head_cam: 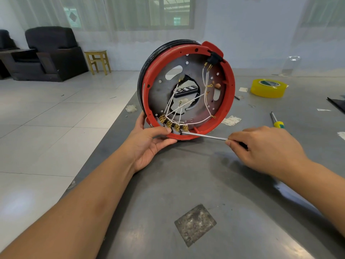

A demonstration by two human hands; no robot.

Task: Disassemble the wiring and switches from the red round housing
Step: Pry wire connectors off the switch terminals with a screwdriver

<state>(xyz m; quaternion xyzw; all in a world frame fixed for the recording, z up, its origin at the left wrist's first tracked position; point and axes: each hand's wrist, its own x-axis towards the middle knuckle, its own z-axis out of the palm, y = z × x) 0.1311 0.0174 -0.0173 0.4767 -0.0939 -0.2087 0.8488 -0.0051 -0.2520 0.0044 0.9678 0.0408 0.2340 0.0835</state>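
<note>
Presently the red round housing point(228, 94) stands on edge at frame centre on the grey table point(186, 184), open side toward the camera, evidently to expose the white wiring point(186, 103). The left hand point(149, 144) clamps its lower rim to steady it. The right hand point(265, 146) pinches a screwdriver point(205, 135), tip at the brass-terminal switches point(173, 126), probably to pry them free.

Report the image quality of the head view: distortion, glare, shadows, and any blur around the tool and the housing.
Head view: wide-angle bending curves the table edge and stretches the forearms; soft window glare on the floor tiles and the table's near part; faint shadows under the right hand and the red housing; the screwdriver shaft, brass terminals and left hand look sharp.
</note>
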